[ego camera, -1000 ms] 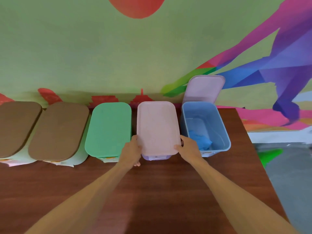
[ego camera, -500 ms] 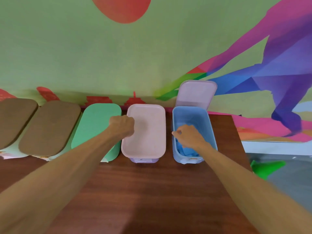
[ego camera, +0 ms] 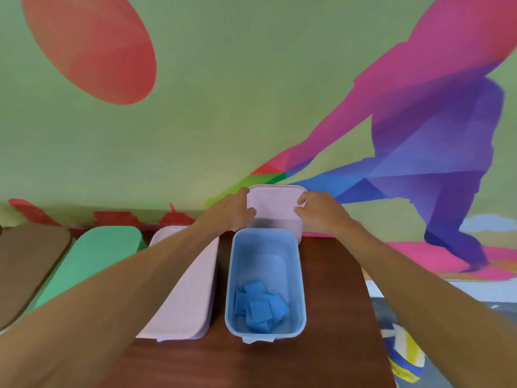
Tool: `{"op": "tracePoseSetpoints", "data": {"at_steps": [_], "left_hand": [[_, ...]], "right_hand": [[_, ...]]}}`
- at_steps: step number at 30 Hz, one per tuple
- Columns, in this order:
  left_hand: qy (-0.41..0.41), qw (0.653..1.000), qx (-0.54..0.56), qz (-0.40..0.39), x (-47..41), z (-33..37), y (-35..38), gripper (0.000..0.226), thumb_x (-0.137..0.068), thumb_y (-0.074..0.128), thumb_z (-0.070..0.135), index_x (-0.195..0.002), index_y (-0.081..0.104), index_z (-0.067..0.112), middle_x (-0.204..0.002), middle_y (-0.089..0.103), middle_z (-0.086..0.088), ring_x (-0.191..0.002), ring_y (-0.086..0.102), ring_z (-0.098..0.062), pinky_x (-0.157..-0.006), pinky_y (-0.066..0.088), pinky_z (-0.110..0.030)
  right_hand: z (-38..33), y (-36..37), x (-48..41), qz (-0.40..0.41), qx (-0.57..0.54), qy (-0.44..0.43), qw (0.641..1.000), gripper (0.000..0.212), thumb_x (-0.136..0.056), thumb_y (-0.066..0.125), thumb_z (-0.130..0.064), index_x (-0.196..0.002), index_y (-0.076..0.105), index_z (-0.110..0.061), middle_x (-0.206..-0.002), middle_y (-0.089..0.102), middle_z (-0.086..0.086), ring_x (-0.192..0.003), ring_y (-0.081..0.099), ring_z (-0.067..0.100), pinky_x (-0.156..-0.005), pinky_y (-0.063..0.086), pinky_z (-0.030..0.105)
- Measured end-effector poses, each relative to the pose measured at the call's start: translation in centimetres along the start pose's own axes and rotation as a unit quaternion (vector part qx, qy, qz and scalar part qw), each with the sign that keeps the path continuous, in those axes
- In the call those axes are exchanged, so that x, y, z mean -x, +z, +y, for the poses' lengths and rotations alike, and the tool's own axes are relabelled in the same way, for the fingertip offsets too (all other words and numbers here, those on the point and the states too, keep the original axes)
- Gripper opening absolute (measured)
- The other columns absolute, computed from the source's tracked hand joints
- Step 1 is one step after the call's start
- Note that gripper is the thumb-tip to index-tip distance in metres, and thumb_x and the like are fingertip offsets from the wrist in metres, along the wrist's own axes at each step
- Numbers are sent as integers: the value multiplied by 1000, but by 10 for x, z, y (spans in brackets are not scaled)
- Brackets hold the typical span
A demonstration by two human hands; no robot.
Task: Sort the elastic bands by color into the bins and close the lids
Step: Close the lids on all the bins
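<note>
Lid [ego camera: 275,205], rounded smooth plastic, gripped by left hand [ego camera: 231,212], right hand [ego camera: 319,212].

We see a light green wall [ego camera: 223,79] on the far side, painted with a mural. At the upper left there is a big red oval [ego camera: 89,46]. At the right a large figure [ego camera: 419,135] in pink, purple and blue leans across the wall. Small red shapes [ego camera: 117,218] run along its lower edge. A dark brown wooden table [ego camera: 335,303] stands against the wall. Right of it we see grey floor [ego camera: 383,309] and a yellow, blue and white ball [ego camera: 402,357].
</note>
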State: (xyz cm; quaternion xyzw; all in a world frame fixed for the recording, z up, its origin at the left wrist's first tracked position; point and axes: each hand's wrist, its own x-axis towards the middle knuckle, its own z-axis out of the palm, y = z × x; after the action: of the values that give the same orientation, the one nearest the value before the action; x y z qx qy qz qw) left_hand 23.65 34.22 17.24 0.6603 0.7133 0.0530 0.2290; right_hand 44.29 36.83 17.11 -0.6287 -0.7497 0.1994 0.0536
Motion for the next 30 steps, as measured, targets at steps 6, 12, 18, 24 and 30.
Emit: {"op": "tracePoseSetpoints", "data": {"at_steps": [6,12,18,24,30], "left_hand": [[13,1000,-9,17,-47,6,9,57,-92,45,26,-143,23,19,-112,63,-20,-103,58,-38,-82,43,-40],[-8,995,38,96,-65,3,23,36,-95,43,34,-124,47,14,-113,63,-20,-104,58,-40,-84,43,-39],[-58,991,115,17,-56,-23,37,56,-89,27,63,-103,59,20,-98,69,-15,-83,66,-35,-81,51,-38],[-108,932,345,-34,-11,-20,42,25,-92,48,32,-84,52,9,-82,60,-9,-44,54,-19,-47,45,-22],[-102,910,400,-23,57,-25,56,26,-90,55,23,-109,41,13,-87,56,-6,-47,52,-18,-47,43,-25]], "right_hand": [[24,11,-37,15,6,6,1000,48,-95,45,-38,-139,38,-18,-134,52,10,-121,49,30,-88,45,40],[27,28,-51,75,-56,19,995,32,-100,36,-40,-115,43,-13,-108,60,12,-101,56,34,-72,41,38],[21,36,-45,8,-114,120,986,64,-99,13,-54,-103,59,-9,-111,63,15,-108,55,34,-88,44,41],[21,35,-4,-2,-244,169,955,38,-96,41,-40,-88,63,-9,-83,73,14,-62,62,23,-47,38,23],[23,47,54,2,-293,158,943,20,-87,57,-23,-106,52,-21,-75,66,1,-52,55,14,-39,32,17]]}}
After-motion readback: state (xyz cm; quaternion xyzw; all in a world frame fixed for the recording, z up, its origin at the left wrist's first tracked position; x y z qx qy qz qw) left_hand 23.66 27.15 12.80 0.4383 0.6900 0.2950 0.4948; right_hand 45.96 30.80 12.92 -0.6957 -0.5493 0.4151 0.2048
